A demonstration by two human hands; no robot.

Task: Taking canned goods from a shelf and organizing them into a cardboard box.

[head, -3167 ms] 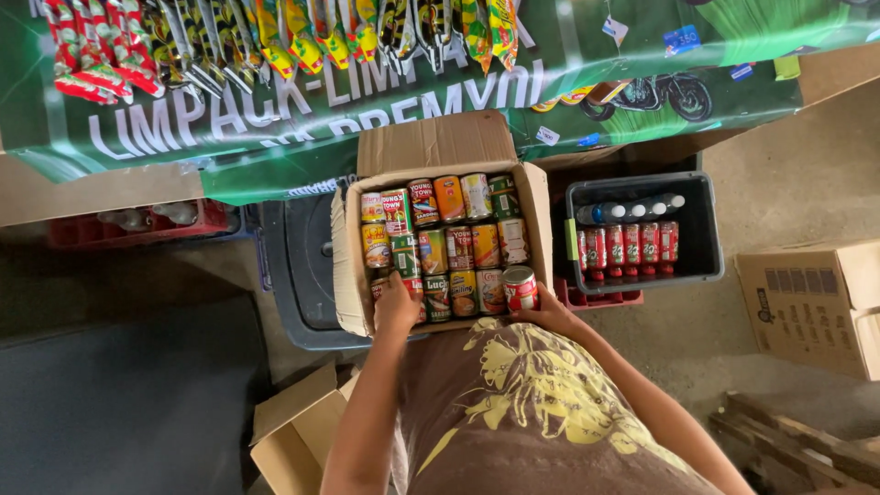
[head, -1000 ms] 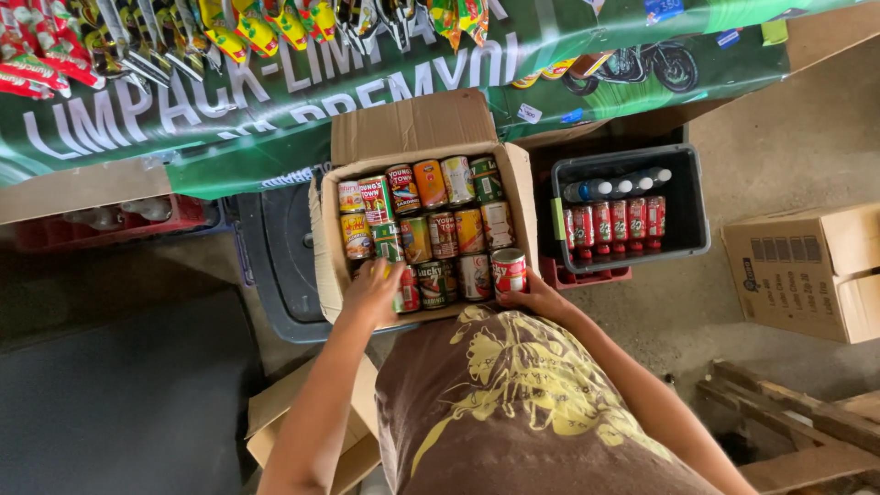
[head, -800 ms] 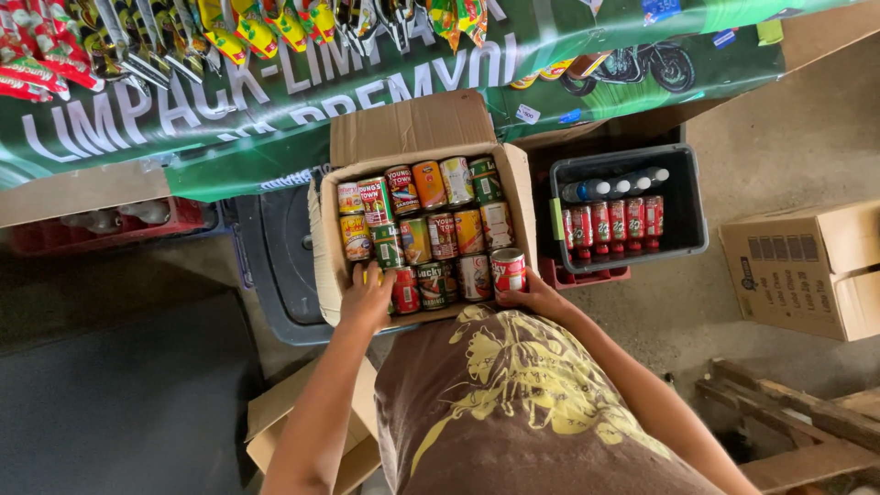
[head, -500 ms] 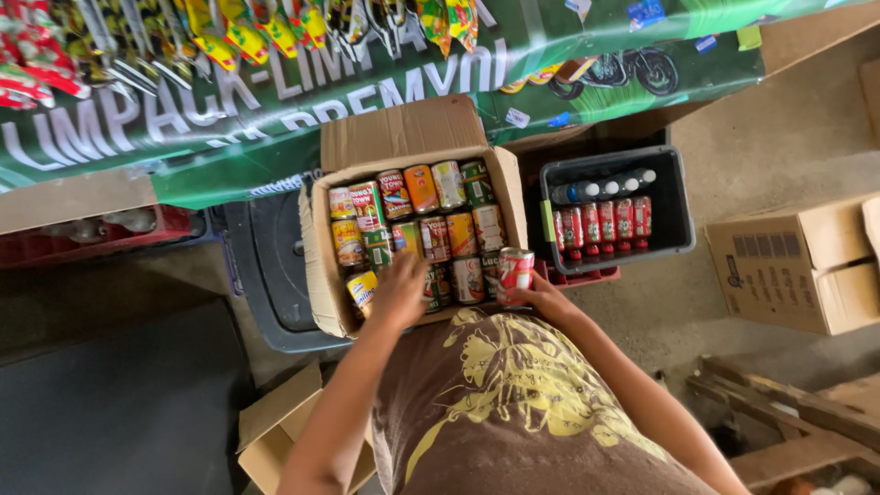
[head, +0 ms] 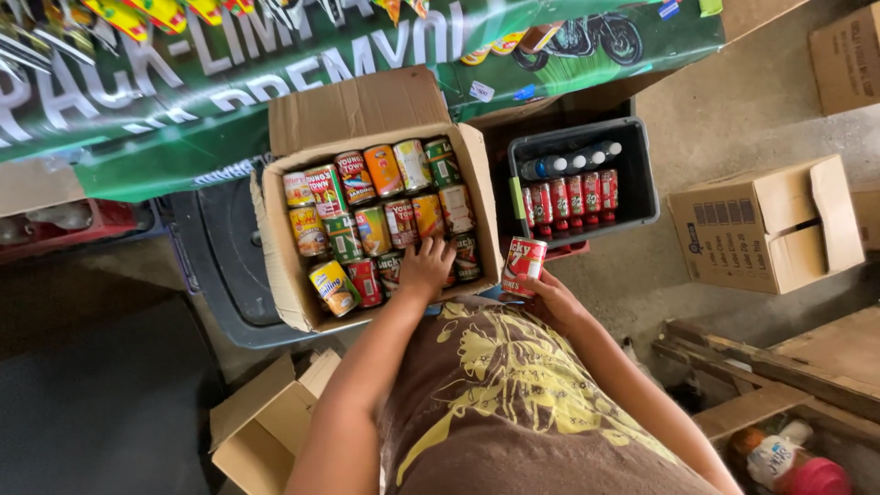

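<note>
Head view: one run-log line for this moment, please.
left hand on cans in cardboard box | right hand holds red can beside box

floor: bare concrete (head: 733, 101) | backdrop: green banner (head: 183, 137) | light: daylight

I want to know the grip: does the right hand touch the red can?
Touching. The head view shows the right hand wrapped under the red can, with no gap.

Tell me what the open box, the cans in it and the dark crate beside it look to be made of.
Open box: brown corrugated cardboard, matt, with creased flaps. Cans: likely metal, with glossy printed labels and rimmed tops. Dark crate: probably moulded plastic, with smooth grey walls and a slight sheen.
</note>
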